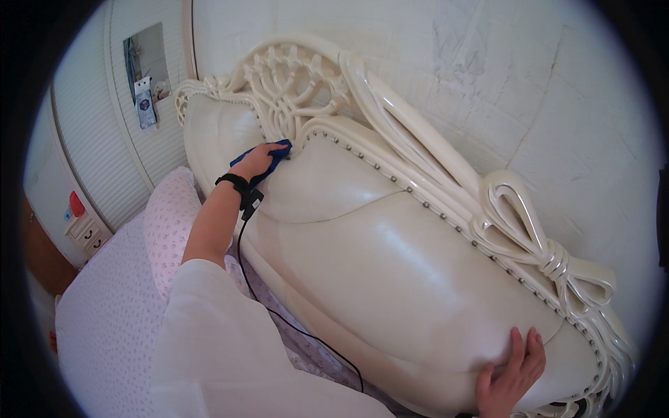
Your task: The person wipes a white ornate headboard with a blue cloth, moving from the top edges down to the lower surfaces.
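My left hand (254, 161) grips a dark blue cloth (273, 168) and presses it against the cream padded headboard (360, 251). The cloth lies at the notch below the carved openwork crest (292, 78), where two upholstered panels meet. A black strap with a small box (252, 204) is worn on the left wrist, and a black cable (303, 330) hangs from it. At the lower right, my right hand (515, 373) rests on the headboard's padding with its fingers apart. It holds nothing. Round metal studs line the padding's upper edge.
A carved bow (555, 261) juts from the headboard's frame. Behind it stands a pale, rough wall (496, 94). Left are a floral pillow (168, 224), a bed with patterned bedding (104, 313), a small drawer cabinet (90, 232) and white slatted doors (89, 125) with a mirror (151, 57).
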A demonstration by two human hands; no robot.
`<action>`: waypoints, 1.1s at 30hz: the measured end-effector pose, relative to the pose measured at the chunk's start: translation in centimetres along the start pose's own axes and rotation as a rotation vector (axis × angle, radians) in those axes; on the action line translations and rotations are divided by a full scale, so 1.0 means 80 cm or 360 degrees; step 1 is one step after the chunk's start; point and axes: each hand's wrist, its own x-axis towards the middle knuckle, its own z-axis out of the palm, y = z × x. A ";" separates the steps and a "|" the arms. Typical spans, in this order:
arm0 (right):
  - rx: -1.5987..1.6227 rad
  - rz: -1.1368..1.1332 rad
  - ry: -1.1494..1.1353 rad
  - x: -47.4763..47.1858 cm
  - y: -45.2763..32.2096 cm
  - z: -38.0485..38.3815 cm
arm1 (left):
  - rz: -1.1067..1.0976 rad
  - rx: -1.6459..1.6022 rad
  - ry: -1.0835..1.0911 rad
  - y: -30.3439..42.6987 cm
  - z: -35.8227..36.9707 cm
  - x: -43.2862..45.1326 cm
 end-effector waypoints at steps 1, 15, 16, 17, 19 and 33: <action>-0.0024 -0.0035 0.0012 0.005 -0.007 -0.007 | 0.0008 0.0004 0.0003 -0.001 0.002 0.002; 0.0014 0.0041 -0.0061 0.003 -0.011 -0.005 | -0.0397 -0.0926 0.0521 0.044 -0.058 0.106; -0.0010 0.0038 -0.0055 0.003 -0.011 -0.007 | -0.0410 -0.0469 0.0636 0.045 -0.046 0.114; -0.0035 0.0035 -0.0048 0.004 -0.012 -0.008 | -0.0414 -0.0012 0.0741 0.045 -0.035 0.121; -0.0030 0.0051 -0.0042 0.003 -0.010 -0.006 | -0.0442 0.0206 0.0576 0.015 -0.018 0.126; -0.0017 0.0019 -0.0058 0.004 -0.010 -0.004 | -0.0738 -0.1113 -0.0226 0.043 -0.067 0.056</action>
